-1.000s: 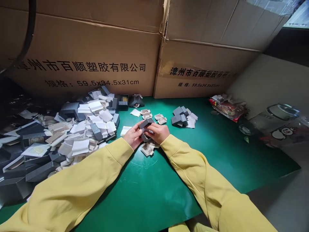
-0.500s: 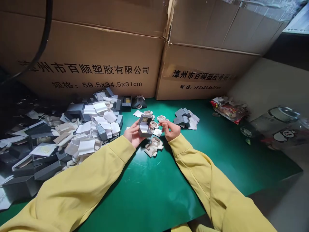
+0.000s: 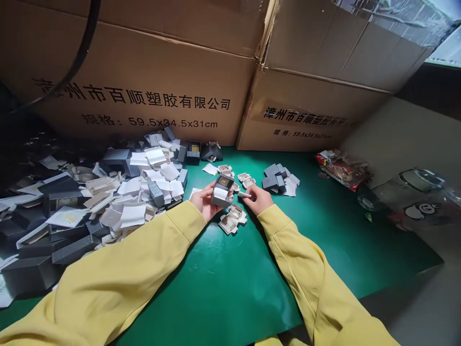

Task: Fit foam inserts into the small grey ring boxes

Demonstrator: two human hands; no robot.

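Note:
My left hand [image 3: 203,202] is closed around a small grey hinged box [image 3: 221,190], held open just above the green mat [image 3: 230,278]; a pale lining shows inside it. My right hand [image 3: 257,199] sits just to the right of the box, pinching a small pale insert piece [image 3: 243,194] that points towards it. A few beige inserts [image 3: 232,219] lie on the mat right below both hands. Both arms wear yellow sleeves.
A big heap of grey boxes and white cards [image 3: 108,202] fills the left. Small grey boxes [image 3: 277,179] and loose inserts [image 3: 246,179] lie beyond my hands. Two cardboard cartons [image 3: 151,72] wall the back. A red wrapper pile [image 3: 340,168] and a clear container [image 3: 418,192] sit at right.
One second ago both hands held the box together. The box then came open in my left hand, and my right hand drew away and now holds a small insert beside it.

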